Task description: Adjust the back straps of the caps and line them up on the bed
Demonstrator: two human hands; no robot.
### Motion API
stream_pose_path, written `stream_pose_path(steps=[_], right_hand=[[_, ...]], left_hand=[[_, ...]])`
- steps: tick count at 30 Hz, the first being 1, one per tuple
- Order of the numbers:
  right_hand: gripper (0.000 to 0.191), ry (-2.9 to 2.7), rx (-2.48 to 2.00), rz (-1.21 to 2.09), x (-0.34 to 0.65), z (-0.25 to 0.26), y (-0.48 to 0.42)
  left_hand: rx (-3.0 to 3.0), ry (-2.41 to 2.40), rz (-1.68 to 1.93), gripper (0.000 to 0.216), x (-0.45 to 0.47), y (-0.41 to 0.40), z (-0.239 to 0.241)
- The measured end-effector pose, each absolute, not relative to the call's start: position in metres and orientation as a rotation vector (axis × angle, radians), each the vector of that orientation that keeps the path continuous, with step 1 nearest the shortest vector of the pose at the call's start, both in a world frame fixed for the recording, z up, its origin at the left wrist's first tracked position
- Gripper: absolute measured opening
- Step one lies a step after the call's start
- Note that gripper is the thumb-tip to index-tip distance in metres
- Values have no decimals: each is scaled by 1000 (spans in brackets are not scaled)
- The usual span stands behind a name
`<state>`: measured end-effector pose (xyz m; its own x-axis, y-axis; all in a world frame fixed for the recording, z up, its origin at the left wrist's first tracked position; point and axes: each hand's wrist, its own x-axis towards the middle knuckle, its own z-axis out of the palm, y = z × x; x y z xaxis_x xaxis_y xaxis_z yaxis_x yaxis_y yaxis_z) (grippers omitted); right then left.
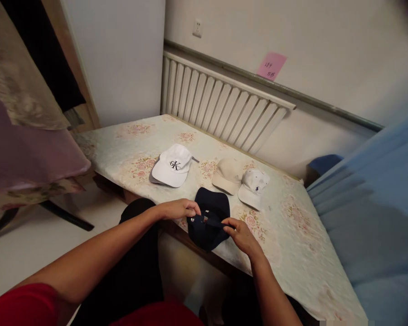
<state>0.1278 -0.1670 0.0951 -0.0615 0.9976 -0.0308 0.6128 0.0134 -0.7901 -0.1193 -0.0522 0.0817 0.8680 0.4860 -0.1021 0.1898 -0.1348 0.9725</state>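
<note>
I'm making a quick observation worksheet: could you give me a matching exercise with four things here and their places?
1. dark cap
2. beige cap
3. lettered white cap
4. pink paper

A. leftmost of the caps
B. on the wall above the radiator
C. held by the left hand and right hand
D. beside the small-logo white cap

Pairs: 1-C; 2-D; 3-A; 4-B

On the floral-covered surface [285, 258] I see a white lettered baseball cap [172, 167], a beige cap [227, 174] beside a small-emblem white cap [253, 186], with a navy cap [212, 198] at its near edge.
</note>
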Motion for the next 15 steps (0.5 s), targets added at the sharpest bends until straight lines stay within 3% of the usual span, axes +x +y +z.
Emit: stream_pose_path(steps=[15], right_hand=[[18,-1711,-1687,902,136,78,-170]], left_hand=[[1644,617,351,18,-117,-50,81]])
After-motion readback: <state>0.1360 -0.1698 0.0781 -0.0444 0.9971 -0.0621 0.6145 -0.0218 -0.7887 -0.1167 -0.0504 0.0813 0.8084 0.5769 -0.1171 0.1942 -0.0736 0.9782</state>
